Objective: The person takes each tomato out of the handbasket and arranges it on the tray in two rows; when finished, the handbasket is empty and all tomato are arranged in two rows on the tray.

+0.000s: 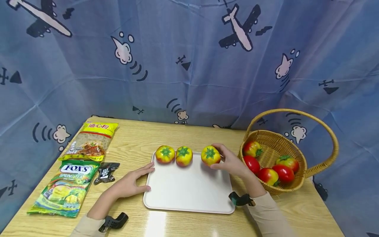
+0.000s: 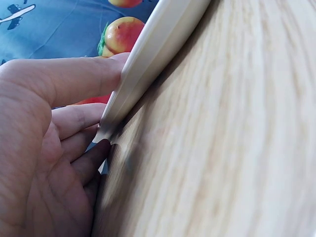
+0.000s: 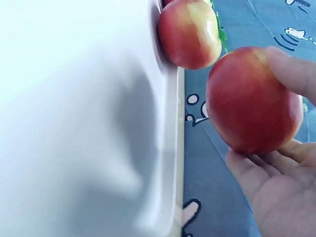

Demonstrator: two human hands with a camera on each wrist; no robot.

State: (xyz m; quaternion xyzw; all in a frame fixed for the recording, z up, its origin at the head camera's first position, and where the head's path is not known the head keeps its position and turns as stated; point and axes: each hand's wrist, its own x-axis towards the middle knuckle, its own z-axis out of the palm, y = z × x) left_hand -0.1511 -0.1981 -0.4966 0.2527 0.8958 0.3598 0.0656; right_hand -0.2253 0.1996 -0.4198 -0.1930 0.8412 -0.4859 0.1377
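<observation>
My right hand (image 1: 232, 161) holds a red-and-yellow tomato (image 1: 210, 156) with a green star-shaped top, thumb and fingers around its sides. In the right wrist view the held tomato (image 3: 252, 101) appears above the rim of a white tray (image 1: 189, 194). Two similar tomatoes, one at the tray's far left corner (image 1: 164, 154) and one just right of it (image 1: 184, 156), sit along the far edge. My left hand (image 1: 131, 182) is at the tray's left side, its extended thumb and fingers touching the rim (image 2: 143, 64).
A wicker basket (image 1: 299, 154) with a tall handle stands at the right, holding several red and yellow-red tomatoes (image 1: 284, 173). At the left lie a yellow pasta bag (image 1: 91, 141), a green FOX'S candy bag (image 1: 66, 189) and a small dark packet (image 1: 106, 172). A blue curtain (image 1: 165, 65) hangs behind the table.
</observation>
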